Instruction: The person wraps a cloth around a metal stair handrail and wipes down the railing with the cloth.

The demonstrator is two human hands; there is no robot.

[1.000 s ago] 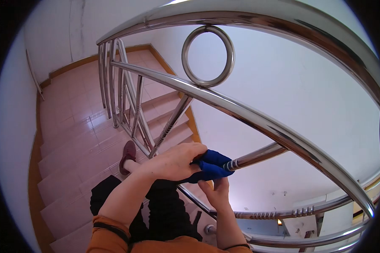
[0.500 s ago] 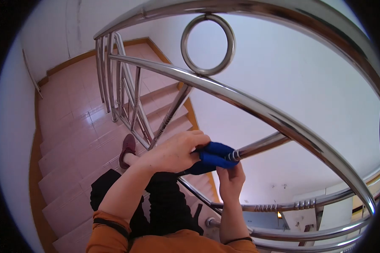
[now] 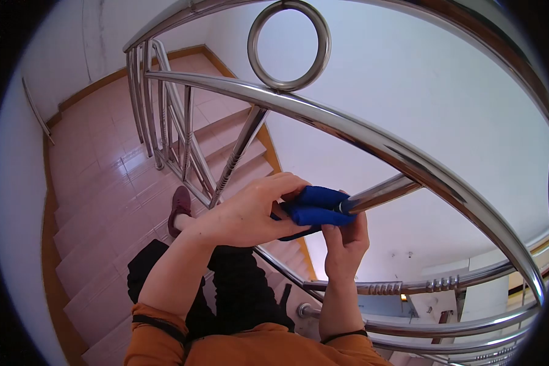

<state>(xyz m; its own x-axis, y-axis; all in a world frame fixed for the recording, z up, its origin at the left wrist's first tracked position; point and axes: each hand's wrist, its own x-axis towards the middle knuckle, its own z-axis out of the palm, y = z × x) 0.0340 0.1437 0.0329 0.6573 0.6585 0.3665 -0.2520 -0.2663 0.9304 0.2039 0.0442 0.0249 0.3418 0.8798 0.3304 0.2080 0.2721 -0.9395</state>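
I have left hand (image 3: pixel 250 210) and right hand (image 3: pixel 346 247) fingers closed round blue cloth (image 3: pixel 316 206) on the steel baluster (image 3: pixel 384 193); slackening could drop it.

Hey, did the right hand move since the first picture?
Yes. Against the fixed slanted post, the right hand has shifted along it, closer to the rail it joins.

There is one left hand (image 3: pixel 248 213), one right hand (image 3: pixel 346 247), one cloth (image 3: pixel 320 206), one metal ring (image 3: pixel 325 46) and, to the left, one shoe (image 3: pixel 179 210); nearest are two sleeves (image 3: pixel 155 349) with two dark bands (image 3: pixel 160 326).
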